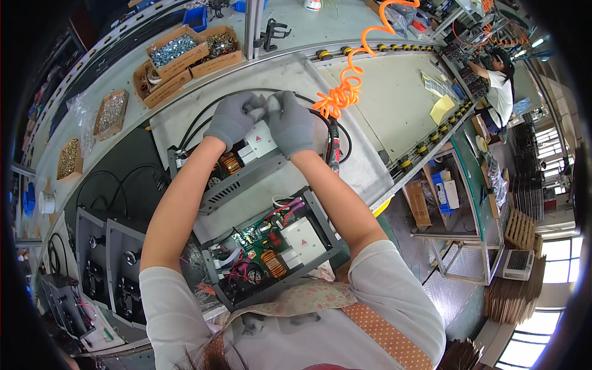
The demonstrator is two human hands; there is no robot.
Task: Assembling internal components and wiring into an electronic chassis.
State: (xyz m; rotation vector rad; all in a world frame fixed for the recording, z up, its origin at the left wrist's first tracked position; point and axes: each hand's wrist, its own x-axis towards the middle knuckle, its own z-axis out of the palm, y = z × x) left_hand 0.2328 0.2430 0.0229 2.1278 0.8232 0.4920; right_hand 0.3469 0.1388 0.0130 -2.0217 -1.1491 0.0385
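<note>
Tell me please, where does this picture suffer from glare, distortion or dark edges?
All in the head view: windows at lower right glare nearly white; the roller track at upper left bends; the rim falls to black; the left hand, right hand and nearer open grey unit look reasonably sharp.

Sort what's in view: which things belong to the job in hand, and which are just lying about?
Probably the job:
far open unit, nearest the left hand and right hand
near open unit
coiled orange hose

Probably just lying about:
yellow sheet
wooden pallet
cardboard stack
</note>
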